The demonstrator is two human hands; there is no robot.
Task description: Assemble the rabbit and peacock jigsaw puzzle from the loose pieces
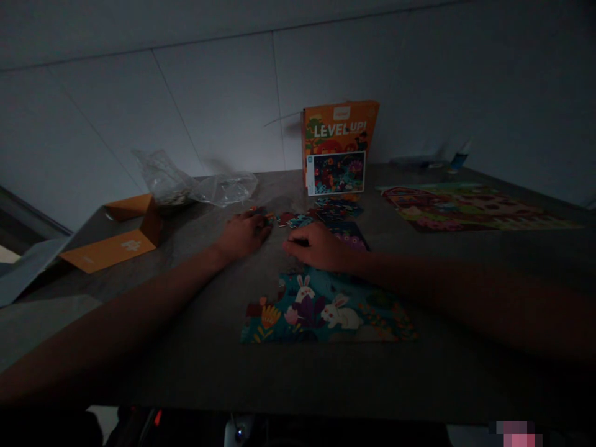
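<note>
Saw the part-built puzzle (344, 313) lying flat on the bench (186, 363) in dim light, with two white rabbits, a purple plant and flowers on teal, and with a stepped edge at upper left. Held the right hand (321, 245) at the far side of the puzzle, narrow, with fingers curled and thumb near the forefinger; could not tell of any piece between them. Rested the left hand (244, 234) beyond the puzzle's left end, with fingers loosely bent beside colourful bits; could not tell of any grip there. Noticed loose pieces (338, 210) heaped beyond the puzzle. Found, farther beyond it, an upright "LEVEL UP!" box (342, 127) with a picture card (336, 174) standing against its front. Spotted, beyond the puzzle to its right, a flat picture sheet (465, 208) and, farther off, a small bottle (459, 160). Saw, to the puzzle's far left, an open orange box (112, 251) and crumpled clear plastic (228, 187).
</note>
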